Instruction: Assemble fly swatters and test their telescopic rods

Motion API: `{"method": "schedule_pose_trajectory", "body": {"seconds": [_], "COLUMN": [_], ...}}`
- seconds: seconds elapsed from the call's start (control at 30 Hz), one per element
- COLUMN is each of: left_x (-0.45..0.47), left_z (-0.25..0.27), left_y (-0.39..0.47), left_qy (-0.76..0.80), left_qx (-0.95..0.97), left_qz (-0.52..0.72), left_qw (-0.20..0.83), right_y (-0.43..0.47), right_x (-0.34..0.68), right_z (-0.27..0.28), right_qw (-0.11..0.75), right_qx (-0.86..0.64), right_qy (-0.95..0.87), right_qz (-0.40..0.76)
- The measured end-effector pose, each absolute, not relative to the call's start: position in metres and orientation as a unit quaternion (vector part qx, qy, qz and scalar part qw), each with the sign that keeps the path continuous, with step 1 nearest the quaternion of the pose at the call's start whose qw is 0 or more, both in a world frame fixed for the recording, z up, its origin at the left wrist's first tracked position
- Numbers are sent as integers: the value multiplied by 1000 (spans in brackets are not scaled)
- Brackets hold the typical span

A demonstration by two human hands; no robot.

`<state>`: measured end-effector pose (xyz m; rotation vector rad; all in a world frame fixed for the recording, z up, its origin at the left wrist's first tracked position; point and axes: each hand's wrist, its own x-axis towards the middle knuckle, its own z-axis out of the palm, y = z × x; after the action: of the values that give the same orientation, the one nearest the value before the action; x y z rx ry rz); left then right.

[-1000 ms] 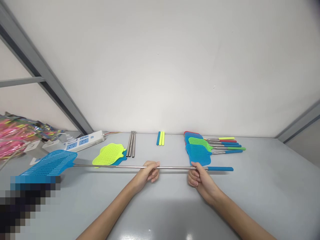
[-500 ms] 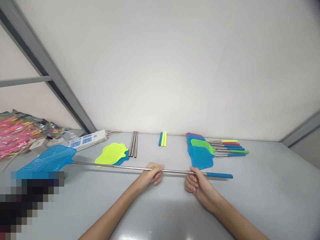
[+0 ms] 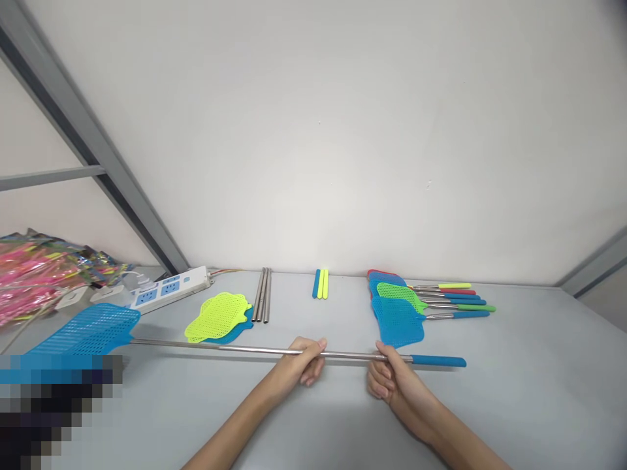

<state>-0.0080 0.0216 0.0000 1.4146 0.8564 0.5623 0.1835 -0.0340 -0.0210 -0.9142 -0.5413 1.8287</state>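
A pale wall [image 3: 323, 130] fills most of the prospect before the onlooker, meeting at its foot a grey table [image 3: 519, 378]. A grey metal beam [image 3: 125, 176] slants down at the left, to the table's rear corner. Across the near part of the table, raised slightly above it, extends a blue fly swatter [image 3: 245, 350]: perforated head to the left, its lower portion obscured; slim metal shaft in the middle; blue grip to the right. A heap of clear packets with pink contents [image 3: 39, 274] lies at the far left. On the right rests a stack of swatters [image 3: 399, 323], heads overlapping in blue, green and red, with yellow, red, blue and green grips directed rightward. Near the beam's foot, a white power strip [image 3: 169, 290] lies obliquely, sockets upward. In front of it to the right, a yellow-green swatter head [image 3: 218, 316] partly covers a blue swatter head [image 3: 235, 334]. The left hand [image 3: 304, 362] is closed around the middle of the shaft, thumb pointing right; the right hand [image 3: 392, 375] grasps the shaft just beside the blue grip, fingers curled. Three metal tubes [image 3: 261, 300] lie side by side near the two loose heads. Smallest are three loose grips [image 3: 320, 284], one blue and two yellow, between the tubes and the stack
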Motion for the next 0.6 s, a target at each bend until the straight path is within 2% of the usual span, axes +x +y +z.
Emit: {"method": "schedule_pose_trajectory", "body": {"seconds": [0.23, 0.6], "left_x": [3, 9], "left_z": [4, -2], "left_y": [11, 6], "left_qy": [358, 339], "left_qx": [636, 631], "left_qz": [213, 228], "left_qw": [650, 659], "right_y": [-38, -38], "right_x": [174, 174], "right_z": [-22, -20], "right_qw": [465, 460], "right_qx": [-357, -343], "right_qy": [-233, -239], "right_qz": [776, 783]}}
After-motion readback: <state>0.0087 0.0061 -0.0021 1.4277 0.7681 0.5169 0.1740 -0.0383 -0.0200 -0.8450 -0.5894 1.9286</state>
